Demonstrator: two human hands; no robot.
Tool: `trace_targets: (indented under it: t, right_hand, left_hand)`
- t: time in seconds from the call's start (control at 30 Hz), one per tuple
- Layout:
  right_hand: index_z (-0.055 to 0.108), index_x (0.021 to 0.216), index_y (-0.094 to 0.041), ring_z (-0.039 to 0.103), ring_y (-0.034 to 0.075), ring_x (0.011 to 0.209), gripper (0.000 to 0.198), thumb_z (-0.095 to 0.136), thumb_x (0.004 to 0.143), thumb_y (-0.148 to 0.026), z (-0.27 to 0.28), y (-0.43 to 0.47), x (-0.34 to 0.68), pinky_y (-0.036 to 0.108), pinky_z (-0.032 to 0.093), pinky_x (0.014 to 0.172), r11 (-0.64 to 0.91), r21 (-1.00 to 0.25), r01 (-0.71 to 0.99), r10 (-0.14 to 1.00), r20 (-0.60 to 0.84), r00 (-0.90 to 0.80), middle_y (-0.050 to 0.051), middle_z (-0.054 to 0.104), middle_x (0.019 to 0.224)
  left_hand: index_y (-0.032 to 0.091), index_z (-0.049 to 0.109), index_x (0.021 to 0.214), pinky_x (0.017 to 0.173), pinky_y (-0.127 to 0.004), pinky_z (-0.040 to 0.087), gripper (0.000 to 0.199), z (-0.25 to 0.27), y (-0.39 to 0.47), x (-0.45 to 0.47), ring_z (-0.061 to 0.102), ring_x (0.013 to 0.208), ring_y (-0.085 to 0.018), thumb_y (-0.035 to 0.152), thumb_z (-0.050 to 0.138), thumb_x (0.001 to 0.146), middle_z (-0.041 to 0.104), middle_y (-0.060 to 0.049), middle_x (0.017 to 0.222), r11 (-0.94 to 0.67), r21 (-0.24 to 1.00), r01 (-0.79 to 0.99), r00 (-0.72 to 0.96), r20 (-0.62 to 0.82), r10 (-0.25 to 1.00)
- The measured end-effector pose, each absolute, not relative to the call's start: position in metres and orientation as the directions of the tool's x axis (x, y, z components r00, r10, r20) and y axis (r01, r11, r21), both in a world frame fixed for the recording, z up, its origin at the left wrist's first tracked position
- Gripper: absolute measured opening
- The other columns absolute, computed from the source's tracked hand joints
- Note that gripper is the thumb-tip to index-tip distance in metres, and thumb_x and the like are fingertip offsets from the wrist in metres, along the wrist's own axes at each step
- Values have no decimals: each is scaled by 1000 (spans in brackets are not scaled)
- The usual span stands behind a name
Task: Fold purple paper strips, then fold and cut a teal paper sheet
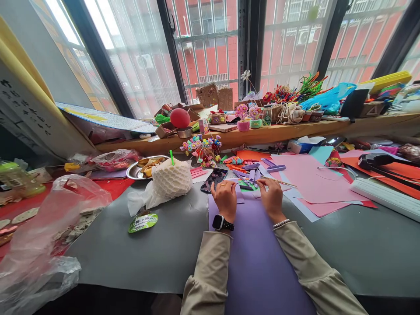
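Purple sheet [259, 262] lies on the gray table [141, 258], running beneath both forearms. Above its far end, the left hand [225, 197] has its fingers curled; how closely they meet, and on what, I cannot tell. The right hand [271, 197] faces it, its grip closed on a thin stick [287, 183] that points out to the right. Purple strips [275, 168] lie scattered just beyond the hands. A black phone [215, 178] rests beside the left hand, and pink paper [311, 179] spreads right of the stick.

"椰小鲜" on the green tag [143, 222]
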State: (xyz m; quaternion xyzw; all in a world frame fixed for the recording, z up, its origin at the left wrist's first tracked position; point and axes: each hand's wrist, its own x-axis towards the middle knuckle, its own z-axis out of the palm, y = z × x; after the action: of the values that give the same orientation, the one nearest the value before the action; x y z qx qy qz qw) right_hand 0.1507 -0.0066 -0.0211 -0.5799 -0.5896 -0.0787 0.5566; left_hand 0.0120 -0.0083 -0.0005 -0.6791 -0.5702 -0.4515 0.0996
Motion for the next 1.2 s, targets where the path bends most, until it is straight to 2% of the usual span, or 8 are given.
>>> trace_targets:
  t: [0.53,0.97,1.03,1.1,1.2]
  right_hand:
    - [60,72,-15,50,20,72,19,46,77,-27,-22,-6,151,30,36,66,298,-559,774,599,741,304,7,61,71]
    - [60,73,-15,51,20,73,19,46,76,-27,-19,-8,150,31,38,67,316,-597,738,635,710,303,8,61,73]
    - [60,74,-15,51,20,73,20,46,76,-28,-19,-9,150,32,38,68,310,-628,714,641,692,332,8,61,75]
    - [61,74,-15,52,20,72,21,47,74,-31,-18,-9,151,32,39,67,294,-711,639,663,633,400,8,61,75]
    - [60,75,-15,54,18,67,24,51,71,-37,-18,-7,151,30,41,63,285,-877,386,758,453,470,7,62,73]
  left_hand:
    - [21,59,74,92,-38,21,18,-1,-8,14,53,76,-17,23,42,80,63,-1,76,-278,336,900,-61,729,681]
    - [19,58,78,92,-40,22,18,-2,-7,13,53,78,-18,19,40,80,62,-3,80,-310,365,878,-59,725,687]
    - [18,57,80,92,-40,22,18,-2,-6,12,53,78,-18,17,39,80,62,-3,81,-301,389,871,-90,729,679]
    - [17,57,82,91,-40,23,18,-3,-6,11,53,78,-18,16,38,81,61,-4,82,-294,424,857,-135,735,665]
    - [15,56,83,84,-38,31,19,-4,-5,12,52,79,-19,19,37,82,60,-7,83,-361,463,810,-121,734,668]
